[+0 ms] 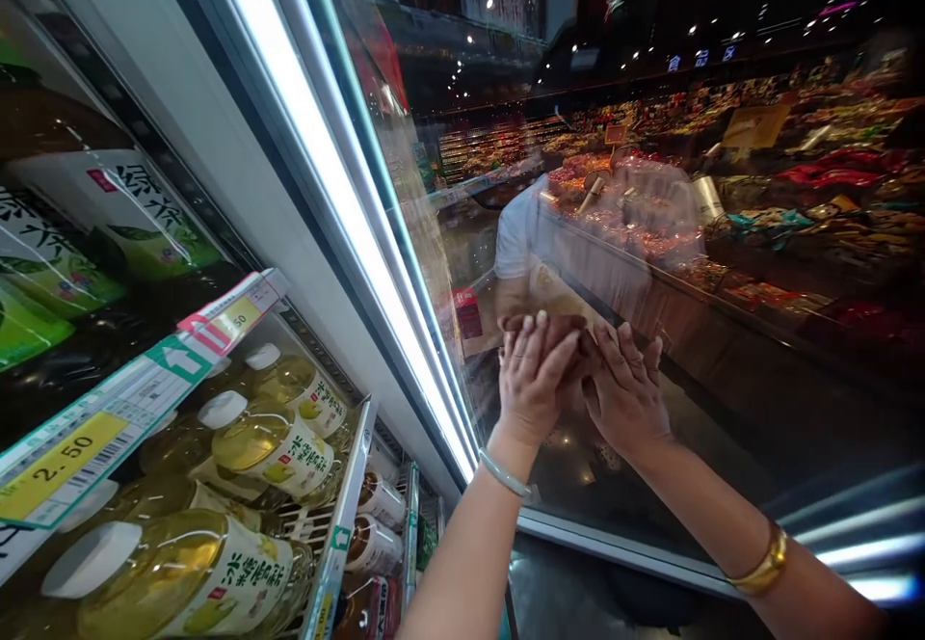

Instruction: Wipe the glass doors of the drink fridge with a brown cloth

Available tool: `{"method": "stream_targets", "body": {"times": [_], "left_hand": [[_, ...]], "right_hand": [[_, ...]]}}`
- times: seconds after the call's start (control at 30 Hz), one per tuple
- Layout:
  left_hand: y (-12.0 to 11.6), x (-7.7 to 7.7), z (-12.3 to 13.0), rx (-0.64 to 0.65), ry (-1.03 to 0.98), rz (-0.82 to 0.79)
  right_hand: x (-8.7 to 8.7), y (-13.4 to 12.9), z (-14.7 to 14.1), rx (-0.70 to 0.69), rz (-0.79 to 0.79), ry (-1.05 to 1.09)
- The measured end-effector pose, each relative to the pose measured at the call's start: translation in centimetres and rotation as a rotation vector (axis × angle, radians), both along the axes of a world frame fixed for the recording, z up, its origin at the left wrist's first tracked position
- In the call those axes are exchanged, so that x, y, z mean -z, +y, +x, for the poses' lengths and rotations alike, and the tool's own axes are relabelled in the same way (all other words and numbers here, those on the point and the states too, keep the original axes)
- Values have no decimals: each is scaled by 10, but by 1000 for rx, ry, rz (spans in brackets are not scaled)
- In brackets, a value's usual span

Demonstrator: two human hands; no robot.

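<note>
Head view: left hand (531, 370) and right hand (627, 385) against glass door (708, 466), right of light strip (318, 148); fingers part-spread, no pinch seen (brown patch (545, 326) at left fingertips: cloth or reflection, cannot tell). Step seems pressing or rubbing glass; next move calls for flat, even contact. Price tag (76, 452): "2.50". Tea bottle (137, 201): "绿茶". Juice bottle (252, 577): "冰糖雪梨".

A white light strip (342, 197) glares brightly beside dark glass (758, 418) filled with soft, hazy reflections (628, 216)

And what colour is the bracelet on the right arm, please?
The bracelet is gold; it shows best in the head view.
</note>
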State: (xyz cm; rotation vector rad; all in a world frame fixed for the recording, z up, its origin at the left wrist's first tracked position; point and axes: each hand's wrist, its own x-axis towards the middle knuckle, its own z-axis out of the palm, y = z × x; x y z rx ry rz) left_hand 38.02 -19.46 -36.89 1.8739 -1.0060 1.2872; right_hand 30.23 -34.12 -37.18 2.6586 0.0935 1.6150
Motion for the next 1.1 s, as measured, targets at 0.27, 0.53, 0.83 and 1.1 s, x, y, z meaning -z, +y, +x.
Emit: {"method": "stream_targets", "body": {"times": [0.27, 0.53, 0.83, 1.1], "left_hand": [[-2, 26, -15, -7, 210, -81], [38, 48, 11, -106, 178, -179], [21, 77, -10, 20, 92, -35], [41, 86, 2, -48, 157, -82]], "right_hand": [[21, 11, 4, 11, 18, -24], [44, 10, -6, 13, -69, 64], [55, 19, -2, -4, -44, 79], [55, 19, 0, 35, -111, 42]]}}
